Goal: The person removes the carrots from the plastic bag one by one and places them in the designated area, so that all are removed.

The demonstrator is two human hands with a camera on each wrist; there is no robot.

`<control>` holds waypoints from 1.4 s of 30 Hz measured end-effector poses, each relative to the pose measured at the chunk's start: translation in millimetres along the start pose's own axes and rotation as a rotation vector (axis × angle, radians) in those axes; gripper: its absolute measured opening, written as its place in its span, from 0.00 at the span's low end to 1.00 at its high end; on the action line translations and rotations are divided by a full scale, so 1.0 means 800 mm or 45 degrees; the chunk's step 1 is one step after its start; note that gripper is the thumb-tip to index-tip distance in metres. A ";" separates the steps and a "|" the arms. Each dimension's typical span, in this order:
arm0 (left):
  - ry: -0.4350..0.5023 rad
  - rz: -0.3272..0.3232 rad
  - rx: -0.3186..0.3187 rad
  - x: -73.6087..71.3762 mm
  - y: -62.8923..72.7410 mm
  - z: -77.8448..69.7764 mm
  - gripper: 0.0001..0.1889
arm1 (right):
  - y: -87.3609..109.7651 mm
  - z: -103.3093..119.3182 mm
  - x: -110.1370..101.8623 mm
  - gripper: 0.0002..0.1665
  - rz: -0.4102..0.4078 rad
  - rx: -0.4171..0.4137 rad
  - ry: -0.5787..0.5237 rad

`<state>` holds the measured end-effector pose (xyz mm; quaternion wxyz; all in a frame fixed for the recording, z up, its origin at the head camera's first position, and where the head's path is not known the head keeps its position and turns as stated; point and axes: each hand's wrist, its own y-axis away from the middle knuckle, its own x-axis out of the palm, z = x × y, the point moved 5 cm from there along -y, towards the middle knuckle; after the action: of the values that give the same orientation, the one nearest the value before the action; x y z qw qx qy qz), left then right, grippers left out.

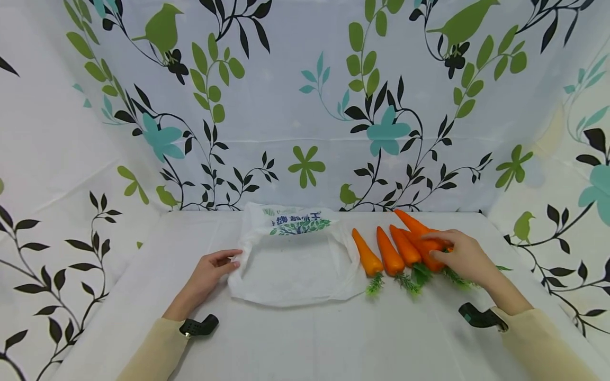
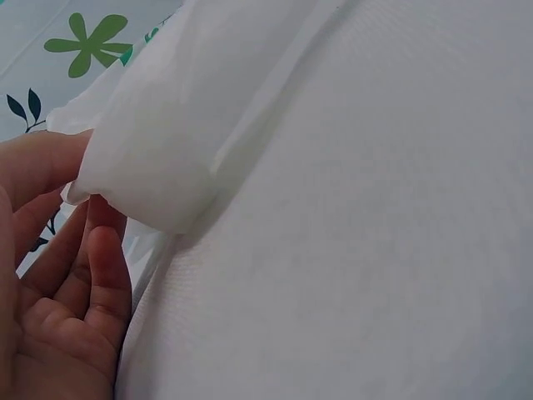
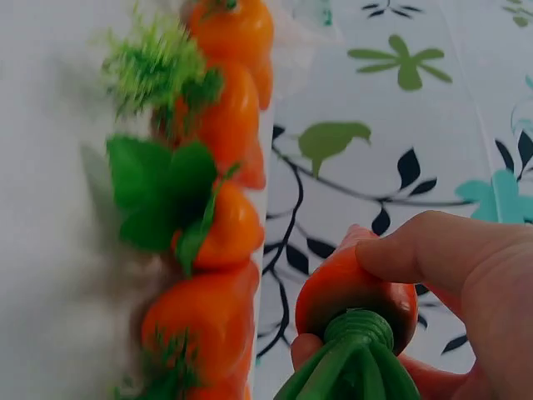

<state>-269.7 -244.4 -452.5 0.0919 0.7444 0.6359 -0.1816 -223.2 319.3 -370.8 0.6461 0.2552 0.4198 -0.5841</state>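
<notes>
On the table lies a white plastic bag (image 1: 290,304) with green and blue print, its mouth spread wide. My left hand (image 1: 212,278) pinches the bag's left edge; in the left wrist view the thin film (image 2: 154,162) passes between thumb and fingers. My right hand (image 1: 459,256) grips an orange carrot (image 3: 354,287) by its thick end, close to the green stem (image 3: 358,333). Several other carrots (image 1: 389,253) with green tops lie in a row between the bag and my right hand, tips pointing away from me.
A white cloth covers the table (image 1: 314,344). Behind it hangs a curtain (image 1: 305,121) printed with leaves, birds and flowers. The leftmost carrot (image 1: 367,254) lies right beside the bag's right edge. Black camera mounts (image 1: 199,324) sit on both wrists.
</notes>
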 end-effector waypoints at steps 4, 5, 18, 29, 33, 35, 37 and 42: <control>0.001 0.022 -0.025 -0.003 -0.007 0.019 0.21 | 0.003 -0.023 -0.013 0.22 -0.008 0.051 0.022; -0.003 0.034 -0.028 -0.004 -0.008 0.020 0.21 | 0.004 -0.029 -0.017 0.23 -0.007 0.068 0.023; -0.063 0.070 -0.026 -0.011 -0.007 0.011 0.22 | 0.007 -0.094 -0.050 0.25 -0.010 0.203 0.081; -0.083 0.040 -0.054 -0.013 -0.007 0.015 0.20 | 0.002 -0.122 -0.068 0.29 0.083 0.223 0.122; -0.087 0.028 -0.050 -0.012 -0.008 0.014 0.20 | 0.002 -0.136 -0.070 0.32 0.113 0.252 0.112; -0.088 0.024 -0.053 -0.012 -0.008 0.013 0.20 | 0.003 -0.145 -0.069 0.32 0.139 0.277 0.099; -0.091 0.023 -0.054 -0.012 -0.008 0.012 0.20 | 0.003 -0.153 -0.067 0.32 0.160 0.296 0.089; -0.103 0.020 -0.048 -0.011 -0.009 0.013 0.19 | 0.005 -0.167 -0.059 0.31 0.177 0.266 0.089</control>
<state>-279.4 -255.1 -457.6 0.1329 0.7397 0.6290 -0.1989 -250.2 455.3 -400.8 0.6399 0.3699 0.3602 -0.5692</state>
